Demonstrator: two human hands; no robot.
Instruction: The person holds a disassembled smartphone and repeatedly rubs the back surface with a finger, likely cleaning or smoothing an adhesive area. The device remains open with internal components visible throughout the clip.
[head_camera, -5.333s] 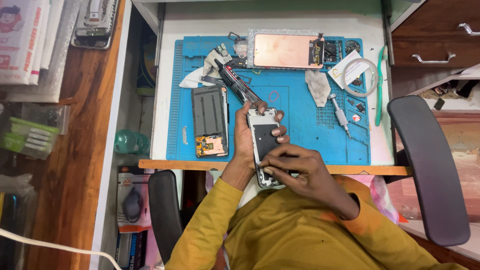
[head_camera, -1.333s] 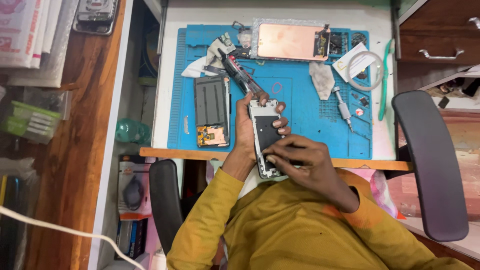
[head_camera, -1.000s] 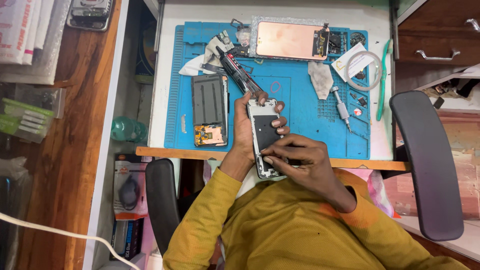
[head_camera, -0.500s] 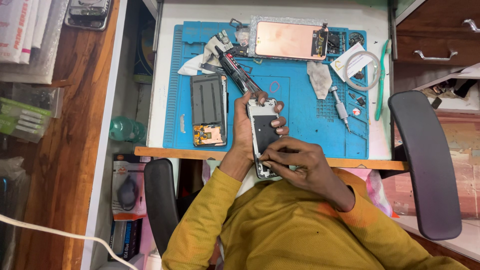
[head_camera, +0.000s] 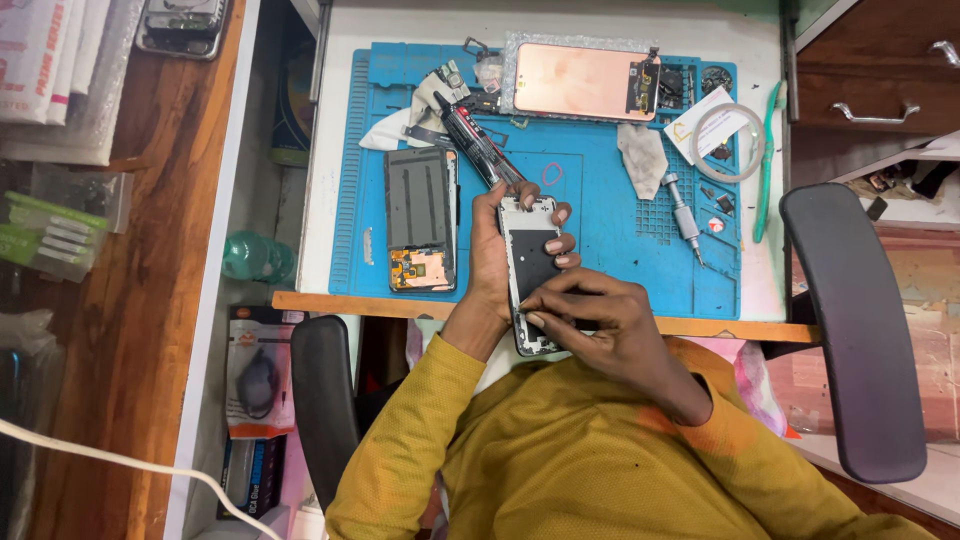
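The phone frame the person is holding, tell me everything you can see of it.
The phone frame is a slim rectangular shell, pale silvery at its edges with a dark inner panel, opened up with no screen on it. It is held lengthwise over the near edge of the blue work mat. The left hand wraps its left side, fingertips curling over the right edge. The right hand pinches at its lower part, covering that end. Finer parts are too small to tell.

A white counter (head_camera: 330, 150) with a wooden front edge sits between a brown wooden shelf (head_camera: 150, 300) and wooden drawers (head_camera: 870, 70), with black chair armrests (head_camera: 850, 330) below.
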